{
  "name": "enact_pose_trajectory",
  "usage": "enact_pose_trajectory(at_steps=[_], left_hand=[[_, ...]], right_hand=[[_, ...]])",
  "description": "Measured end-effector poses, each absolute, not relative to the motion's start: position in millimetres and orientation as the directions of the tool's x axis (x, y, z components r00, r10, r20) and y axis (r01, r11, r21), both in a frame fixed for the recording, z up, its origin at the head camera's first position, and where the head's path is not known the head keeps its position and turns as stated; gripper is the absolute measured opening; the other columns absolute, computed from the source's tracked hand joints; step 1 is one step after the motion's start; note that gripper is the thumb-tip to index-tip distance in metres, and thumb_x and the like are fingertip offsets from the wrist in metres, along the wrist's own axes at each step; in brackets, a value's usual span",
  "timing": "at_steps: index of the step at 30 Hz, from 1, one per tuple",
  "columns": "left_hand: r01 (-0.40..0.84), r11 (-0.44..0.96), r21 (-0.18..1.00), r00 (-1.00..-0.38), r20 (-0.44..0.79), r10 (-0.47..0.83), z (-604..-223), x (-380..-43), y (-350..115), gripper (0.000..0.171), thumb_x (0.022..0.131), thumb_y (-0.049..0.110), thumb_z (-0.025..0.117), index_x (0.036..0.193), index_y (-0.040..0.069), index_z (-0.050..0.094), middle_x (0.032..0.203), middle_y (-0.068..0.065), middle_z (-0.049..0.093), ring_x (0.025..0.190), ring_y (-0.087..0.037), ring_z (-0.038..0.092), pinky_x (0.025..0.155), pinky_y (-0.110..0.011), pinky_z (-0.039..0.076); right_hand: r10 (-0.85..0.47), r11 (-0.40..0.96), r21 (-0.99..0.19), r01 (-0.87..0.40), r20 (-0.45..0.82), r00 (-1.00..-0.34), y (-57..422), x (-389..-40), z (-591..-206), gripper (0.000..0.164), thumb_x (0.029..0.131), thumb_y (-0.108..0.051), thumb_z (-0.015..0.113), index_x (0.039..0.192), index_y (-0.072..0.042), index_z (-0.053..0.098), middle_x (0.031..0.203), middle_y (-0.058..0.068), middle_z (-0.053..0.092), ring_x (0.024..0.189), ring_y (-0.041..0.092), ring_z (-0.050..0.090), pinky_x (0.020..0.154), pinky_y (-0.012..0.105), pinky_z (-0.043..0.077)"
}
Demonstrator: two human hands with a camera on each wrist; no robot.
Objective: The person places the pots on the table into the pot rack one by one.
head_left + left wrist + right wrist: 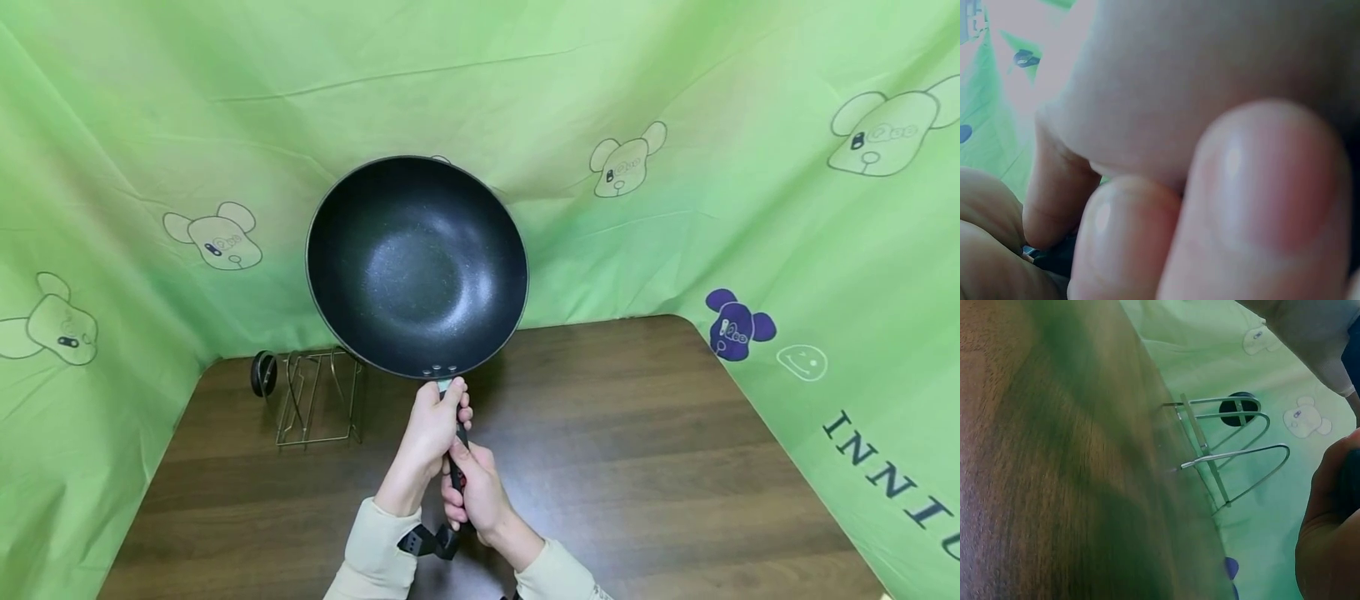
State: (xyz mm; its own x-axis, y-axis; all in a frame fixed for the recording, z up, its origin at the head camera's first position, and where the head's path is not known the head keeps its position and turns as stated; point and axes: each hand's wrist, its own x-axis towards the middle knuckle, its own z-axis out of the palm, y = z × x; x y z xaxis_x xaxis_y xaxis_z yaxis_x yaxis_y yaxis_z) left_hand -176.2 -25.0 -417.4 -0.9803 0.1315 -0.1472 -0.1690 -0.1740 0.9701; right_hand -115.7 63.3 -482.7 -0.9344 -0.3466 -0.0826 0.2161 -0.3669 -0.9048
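Note:
A black wok (416, 267) is held up above the table, its dark inner face turned toward the head camera. The left hand (435, 421) grips the handle just below the rivets, thumb laid along the top. Lower on the same black handle (457, 477), the right hand (480, 492) holds on with curled fingers. Both hands sit close together, one above the other. In the left wrist view, large blurred fingers (1266, 187) fill most of the picture. Part of a hand (1332, 531) shows at the right edge of the right wrist view.
A metal wire rack (303, 440) stands at the table's back left, with a round black piece (263, 373) at its left end. The wooden table (637, 467) reaches back to a green printed curtain (525, 75), which also hangs along both sides.

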Motion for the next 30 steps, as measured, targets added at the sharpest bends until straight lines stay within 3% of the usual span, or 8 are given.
enact_pose_trajectory(at_steps=[26, 30], left_hand=[[-0.145, -0.158, 0.977, -0.987, -0.131, 0.096, -416.6, -176.7, -35.1, 0.020, 0.108, 0.012, 0.044, 0.091, 0.003, 0.048, 0.072, -0.003, 0.046, 0.060, -0.012, 0.047, 0.058, -0.023, 0.045], [-0.149, -0.152, 0.977, -0.987, -0.137, 0.088, -416.7, -175.6, -38.0, 0.020, 0.108, 0.013, 0.044, 0.091, 0.004, 0.049, 0.072, -0.002, 0.046, 0.060, -0.012, 0.047, 0.058, -0.023, 0.045]], right_hand=[[-0.370, -0.363, -0.906, 0.220, -0.077, -0.926, 53.3, -118.8, -480.0, 0.051, 0.107, -0.049, 0.041, 0.080, -0.006, 0.041, 0.045, -0.007, 0.037, 0.033, 0.004, 0.037, 0.032, 0.024, 0.037], [-0.376, -0.366, -0.903, 0.226, -0.079, -0.923, 50.9, -118.8, -480.7, 0.055, 0.107, -0.048, 0.041, 0.080, -0.001, 0.038, 0.045, -0.007, 0.036, 0.033, 0.004, 0.037, 0.032, 0.024, 0.037]])
